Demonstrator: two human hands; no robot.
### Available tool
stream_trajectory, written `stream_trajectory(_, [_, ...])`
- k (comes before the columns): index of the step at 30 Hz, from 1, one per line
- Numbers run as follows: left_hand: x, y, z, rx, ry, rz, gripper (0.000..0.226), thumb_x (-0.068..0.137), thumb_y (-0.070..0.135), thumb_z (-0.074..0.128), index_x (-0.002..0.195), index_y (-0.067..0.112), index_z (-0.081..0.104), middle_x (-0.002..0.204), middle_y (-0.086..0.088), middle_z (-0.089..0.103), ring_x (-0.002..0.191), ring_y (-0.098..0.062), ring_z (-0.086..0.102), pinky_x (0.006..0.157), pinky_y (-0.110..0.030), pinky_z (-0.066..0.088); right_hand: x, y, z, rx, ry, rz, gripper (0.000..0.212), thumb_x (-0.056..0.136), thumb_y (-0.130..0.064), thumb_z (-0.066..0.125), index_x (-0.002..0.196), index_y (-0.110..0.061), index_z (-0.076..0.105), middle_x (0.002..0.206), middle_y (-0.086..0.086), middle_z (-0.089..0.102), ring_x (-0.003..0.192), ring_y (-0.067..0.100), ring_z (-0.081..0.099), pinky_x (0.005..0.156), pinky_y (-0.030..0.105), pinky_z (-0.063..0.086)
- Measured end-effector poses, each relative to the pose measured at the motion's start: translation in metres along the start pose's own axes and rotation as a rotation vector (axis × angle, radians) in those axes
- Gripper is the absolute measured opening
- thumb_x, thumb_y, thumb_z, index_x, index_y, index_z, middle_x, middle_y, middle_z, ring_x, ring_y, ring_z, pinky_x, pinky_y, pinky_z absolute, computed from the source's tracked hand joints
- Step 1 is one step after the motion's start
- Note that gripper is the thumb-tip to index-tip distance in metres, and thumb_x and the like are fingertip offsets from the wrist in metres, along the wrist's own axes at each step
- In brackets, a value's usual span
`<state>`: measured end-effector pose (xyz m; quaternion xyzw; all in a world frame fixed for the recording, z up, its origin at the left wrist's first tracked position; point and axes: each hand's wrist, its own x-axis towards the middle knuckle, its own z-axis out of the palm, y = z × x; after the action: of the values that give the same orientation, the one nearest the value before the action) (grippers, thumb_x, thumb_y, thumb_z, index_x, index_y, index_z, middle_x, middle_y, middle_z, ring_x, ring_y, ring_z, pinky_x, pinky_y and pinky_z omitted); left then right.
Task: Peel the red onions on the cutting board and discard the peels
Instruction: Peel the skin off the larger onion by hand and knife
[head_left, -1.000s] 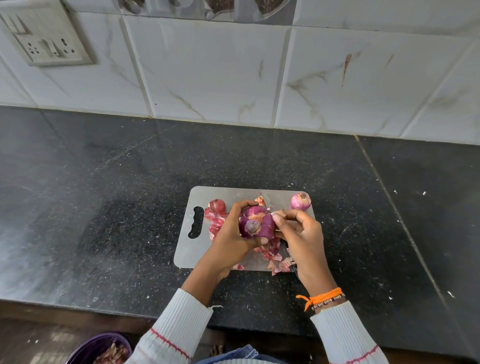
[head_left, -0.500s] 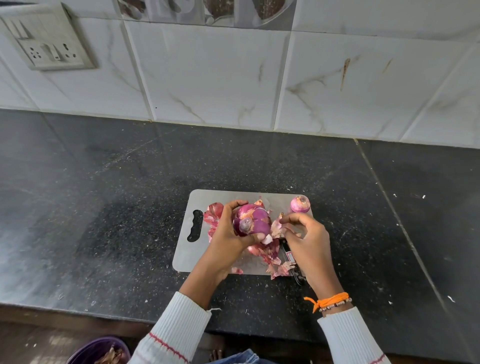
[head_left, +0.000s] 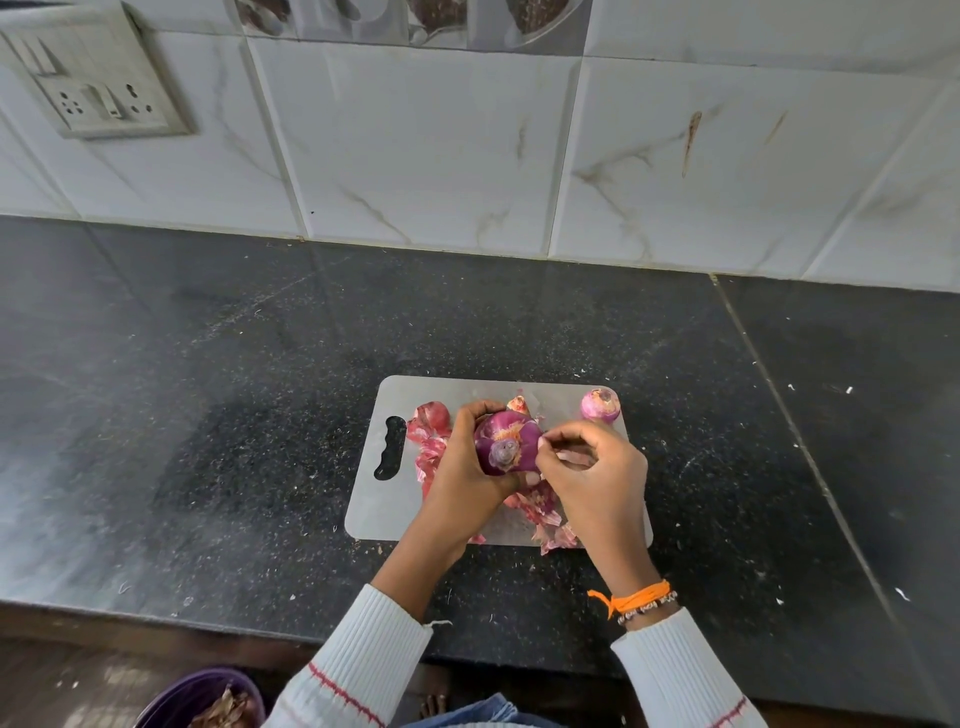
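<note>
My left hand (head_left: 465, 470) grips a purple-red onion (head_left: 506, 439) just above the steel cutting board (head_left: 374, 512), its cut end facing me. My right hand (head_left: 595, 475) has its fingertips at the onion's right side and pinches at its skin. A small peeled onion (head_left: 600, 404) sits at the board's far right corner. Another red onion (head_left: 434, 414) lies at the left, behind my left hand. Loose pink peels (head_left: 543, 512) lie on the board under and around my hands.
The board lies on a black granite counter (head_left: 234, 415) near its front edge. A tiled wall with a socket plate (head_left: 98, 85) rises behind. Below the counter at the bottom left stands a purple bin (head_left: 200, 699) holding dry peels.
My right hand, which had pulled away to the right with a piece of peel, has come back to the onion's side. The onion has turned slightly in my left hand.
</note>
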<state>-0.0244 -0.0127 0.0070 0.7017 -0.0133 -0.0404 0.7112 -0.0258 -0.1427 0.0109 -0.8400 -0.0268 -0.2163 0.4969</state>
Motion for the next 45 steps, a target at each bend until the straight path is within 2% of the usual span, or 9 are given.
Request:
stream_trajectory(6, [-0.001, 0.001, 0.0, -0.078, 0.007, -0.051, 0.067, 0.066, -0.007, 0.077, 0.117, 0.023, 0.044, 0.108, 0.006, 0.056, 0.092, -0.005, 0.063, 0.079, -0.023, 0.054, 0.002, 0.013, -0.002, 0.088, 0.001, 0.2, 0.009, 0.077, -0.003, 0.07, 0.08, -0.012, 0.069, 0.074, -0.006, 0.067, 0.071, 0.008, 0.067, 0.063, 0.015, 0.053])
stream_trajectory(12, [-0.001, 0.002, -0.001, -0.122, 0.011, -0.077, 0.066, 0.068, -0.01, 0.073, 0.12, 0.02, 0.044, 0.107, 0.005, 0.058, 0.087, 0.001, 0.064, 0.074, -0.018, 0.052, 0.001, 0.027, 0.001, 0.163, 0.0, 0.363, 0.017, 0.094, -0.027, 0.05, 0.089, -0.021, 0.065, 0.088, -0.001, 0.07, 0.084, 0.015, 0.068, 0.078, 0.044, 0.057])
stream_trajectory(16, [-0.001, 0.003, -0.002, -0.129, 0.011, -0.081, 0.066, 0.069, -0.009, 0.074, 0.121, 0.019, 0.045, 0.106, 0.006, 0.058, 0.084, 0.002, 0.065, 0.073, -0.019, 0.053, 0.002, 0.01, 0.003, 0.175, -0.114, 0.392, 0.036, 0.089, -0.048, 0.05, 0.09, -0.013, 0.058, 0.077, -0.002, 0.064, 0.072, 0.011, 0.06, 0.063, 0.017, 0.048])
stream_trajectory(20, [-0.002, 0.006, -0.003, -0.137, -0.028, -0.076, 0.063, 0.069, -0.008, 0.074, 0.121, 0.017, 0.047, 0.106, 0.005, 0.059, 0.085, 0.0, 0.065, 0.075, -0.019, 0.053, 0.002, 0.007, 0.006, 0.113, -0.19, 0.327, 0.036, 0.087, -0.045, 0.053, 0.081, -0.009, 0.051, 0.069, 0.002, 0.058, 0.057, 0.002, 0.051, 0.05, 0.011, 0.04])
stream_trajectory(26, [-0.001, 0.007, -0.007, -0.282, -0.069, -0.144, 0.058, 0.07, -0.006, 0.072, 0.115, 0.024, 0.051, 0.113, -0.002, 0.058, 0.102, -0.016, 0.061, 0.08, -0.025, 0.055, 0.003, 0.02, 0.007, -0.043, -0.179, 0.191, 0.029, 0.098, -0.022, 0.041, 0.075, -0.007, 0.051, 0.062, 0.002, 0.05, 0.056, 0.012, 0.042, 0.052, 0.03, 0.033])
stream_trajectory(31, [0.001, 0.008, -0.007, -0.444, -0.133, -0.177, 0.062, 0.063, -0.001, 0.073, 0.118, 0.018, 0.052, 0.115, -0.009, 0.058, 0.099, -0.021, 0.062, 0.079, -0.029, 0.056, 0.001, 0.029, 0.006, -0.418, -0.17, 0.016, 0.022, 0.096, -0.023, 0.042, 0.08, -0.012, 0.052, 0.071, 0.002, 0.057, 0.064, 0.022, 0.053, 0.053, 0.037, 0.04])
stream_trajectory(36, [0.005, 0.004, -0.008, -0.478, -0.174, -0.196, 0.062, 0.063, -0.005, 0.072, 0.119, 0.016, 0.054, 0.114, -0.01, 0.059, 0.101, -0.02, 0.062, 0.081, -0.029, 0.055, 0.004, 0.025, 0.008, -0.5, -0.108, -0.073, 0.016, 0.094, -0.016, 0.048, 0.081, -0.009, 0.053, 0.074, 0.005, 0.058, 0.061, 0.021, 0.051, 0.05, 0.031, 0.033])
stream_trajectory(40, [0.004, 0.004, -0.011, -0.564, -0.256, -0.227, 0.063, 0.064, -0.009, 0.065, 0.122, 0.013, 0.052, 0.113, -0.011, 0.058, 0.099, -0.02, 0.062, 0.079, -0.028, 0.055, 0.009, 0.036, 0.005, -0.614, -0.154, 0.071, 0.015, 0.097, -0.017, 0.039, 0.088, -0.012, 0.049, 0.083, 0.002, 0.052, 0.075, 0.02, 0.051, 0.062, 0.028, 0.033])
stream_trajectory(45, [0.006, 0.01, -0.016, -0.578, -0.275, -0.227, 0.062, 0.064, -0.014, 0.065, 0.118, 0.015, 0.054, 0.111, -0.008, 0.058, 0.095, -0.017, 0.064, 0.073, -0.026, 0.056, 0.015, 0.035, -0.005, -0.299, -0.105, 0.135, 0.016, 0.088, -0.014, 0.058, 0.074, -0.013, 0.05, 0.068, -0.005, 0.053, 0.061, 0.011, 0.051, 0.054, 0.023, 0.041])
